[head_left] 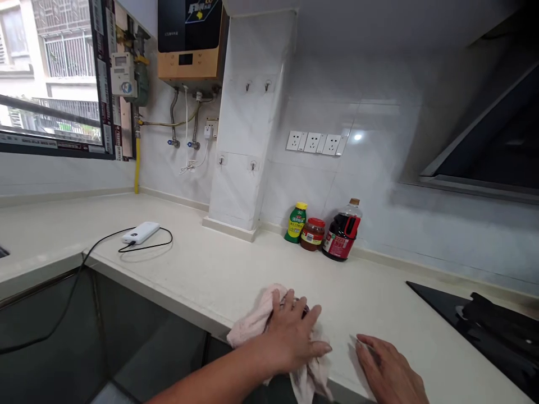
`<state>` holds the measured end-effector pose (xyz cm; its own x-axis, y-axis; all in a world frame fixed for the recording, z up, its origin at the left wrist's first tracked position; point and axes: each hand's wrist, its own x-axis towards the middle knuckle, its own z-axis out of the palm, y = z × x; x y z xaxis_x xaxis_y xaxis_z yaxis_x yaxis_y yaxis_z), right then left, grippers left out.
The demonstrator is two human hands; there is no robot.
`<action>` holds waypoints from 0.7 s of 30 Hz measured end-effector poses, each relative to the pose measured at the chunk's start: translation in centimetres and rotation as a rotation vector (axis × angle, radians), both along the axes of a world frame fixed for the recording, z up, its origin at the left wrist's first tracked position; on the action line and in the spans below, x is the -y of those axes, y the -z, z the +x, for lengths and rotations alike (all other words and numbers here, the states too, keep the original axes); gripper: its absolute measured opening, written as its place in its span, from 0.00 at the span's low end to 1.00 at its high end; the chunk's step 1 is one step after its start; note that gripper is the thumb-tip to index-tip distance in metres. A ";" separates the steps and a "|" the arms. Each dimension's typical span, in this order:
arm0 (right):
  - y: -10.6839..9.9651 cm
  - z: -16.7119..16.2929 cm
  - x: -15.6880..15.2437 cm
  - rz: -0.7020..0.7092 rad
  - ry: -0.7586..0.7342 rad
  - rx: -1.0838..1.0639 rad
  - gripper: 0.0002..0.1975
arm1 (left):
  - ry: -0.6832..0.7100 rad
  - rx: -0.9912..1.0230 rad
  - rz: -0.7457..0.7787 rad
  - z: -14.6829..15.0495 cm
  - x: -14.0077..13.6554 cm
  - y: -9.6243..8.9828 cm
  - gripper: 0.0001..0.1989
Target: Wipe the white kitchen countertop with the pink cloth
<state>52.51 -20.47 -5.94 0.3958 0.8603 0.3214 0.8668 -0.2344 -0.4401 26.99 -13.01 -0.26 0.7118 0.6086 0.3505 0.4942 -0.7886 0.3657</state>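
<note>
Cloth [251,324] lies under the widely splayed left hand [290,332], apart from the loosely curled right hand [389,370]

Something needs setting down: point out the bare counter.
Widest: countertop between the white power bank and the pink cloth. Smaller: between the dark bottle and black cooktop. Crowded: the front edge at cloth, left hand, right hand; the wall side at green bottle, jar, dark bottle.

Cloth [252,322] lies on the counter [219,269]; jar [312,234] behind it; cooktop [442,300] right.
</note>
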 end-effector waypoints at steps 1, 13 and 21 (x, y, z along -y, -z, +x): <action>0.1 0.0 0.0 0.004 -0.002 0.000 0.31 | 0.010 0.020 -0.036 -0.8 -0.1 -0.3 0.36; -0.5 -1.7 -0.5 0.211 -0.075 -0.266 0.28 | -0.258 0.042 -0.275 -8.4 -4.3 -2.4 0.41; -7.3 -13.3 -3.3 0.263 -0.529 -0.123 0.30 | -0.013 0.284 -0.419 -7.9 -3.7 -4.3 0.17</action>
